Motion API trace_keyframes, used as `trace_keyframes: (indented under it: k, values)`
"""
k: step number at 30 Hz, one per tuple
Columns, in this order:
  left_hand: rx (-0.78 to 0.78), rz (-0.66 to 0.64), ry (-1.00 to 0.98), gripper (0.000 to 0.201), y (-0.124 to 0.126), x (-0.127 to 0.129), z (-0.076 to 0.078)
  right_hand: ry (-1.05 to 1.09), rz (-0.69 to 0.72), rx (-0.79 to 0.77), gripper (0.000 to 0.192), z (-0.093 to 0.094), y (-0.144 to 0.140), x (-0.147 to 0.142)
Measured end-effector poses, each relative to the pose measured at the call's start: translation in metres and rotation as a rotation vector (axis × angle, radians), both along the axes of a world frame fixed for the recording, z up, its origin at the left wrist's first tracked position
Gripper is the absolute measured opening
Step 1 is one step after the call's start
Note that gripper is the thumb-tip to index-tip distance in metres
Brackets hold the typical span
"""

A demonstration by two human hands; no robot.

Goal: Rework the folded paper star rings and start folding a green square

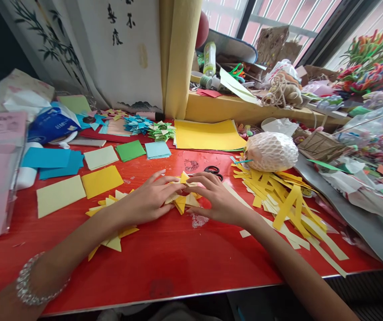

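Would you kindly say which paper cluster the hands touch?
The yellow cluster between left hand and right hand; left forearm partly hides other yellow pieces; blue cluster and green cluster lie farther back.

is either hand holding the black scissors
No, the scissors lie on the red table while the left hand and right hand hold the folded yellow paper.

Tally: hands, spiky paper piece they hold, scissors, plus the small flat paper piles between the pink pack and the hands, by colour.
Hands: 2 (left hand, right hand)
Spiky yellow paper piece: 1
Scissors: 1
Bright blue piles: 2, overlapping
Pale cream piles: 2
Yellow pile: 1
Green pile: 1
Light blue pile: 1
Total: 11
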State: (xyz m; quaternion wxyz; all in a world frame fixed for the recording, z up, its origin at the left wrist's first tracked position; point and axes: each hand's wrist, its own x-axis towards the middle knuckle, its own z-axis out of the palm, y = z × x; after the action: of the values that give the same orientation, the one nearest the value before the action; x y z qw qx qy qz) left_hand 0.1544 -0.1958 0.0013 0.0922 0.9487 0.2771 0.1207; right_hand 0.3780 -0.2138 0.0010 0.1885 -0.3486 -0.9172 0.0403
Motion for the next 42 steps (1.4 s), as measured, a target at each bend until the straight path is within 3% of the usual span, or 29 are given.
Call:
trace_keyframes:
  k: [7, 14, 24, 27, 32, 34, 42]
  values:
    - [-0.065, -0.02, -0.056, 0.037, 0.004, -0.005, 0.002, -0.031, 0.004, -0.016, 0.04, 0.004, 0.004, 0.012]
    - [0.018, -0.003, -0.029, 0.038, 0.008, -0.007, -0.003, -0.083, 0.007, -0.04, 0.047, 0.003, 0.006, 0.017]
    - [0.057, 0.024, -0.006, 0.037, 0.008, -0.005, -0.005, -0.05, -0.029, -0.047, 0.042, 0.005, 0.004, 0.016]
    - [0.084, 0.009, -0.011, 0.036, 0.008, -0.004, -0.009, -0.008, -0.088, -0.113, 0.032, 0.012, 0.004, 0.02]
    - [0.092, -0.011, -0.029, 0.029, 0.01, -0.004, -0.012, -0.107, -0.098, -0.442, 0.019, 0.02, 0.003, 0.027]
    - [0.079, -0.004, -0.038, 0.028, 0.011, -0.003, -0.012, -0.131, -0.09, -0.507, 0.018, 0.019, 0.002, 0.027]
    - [0.037, 0.03, -0.072, 0.027, 0.008, -0.001, -0.009, -0.122, -0.081, -0.455, 0.018, 0.015, 0.001, 0.024]
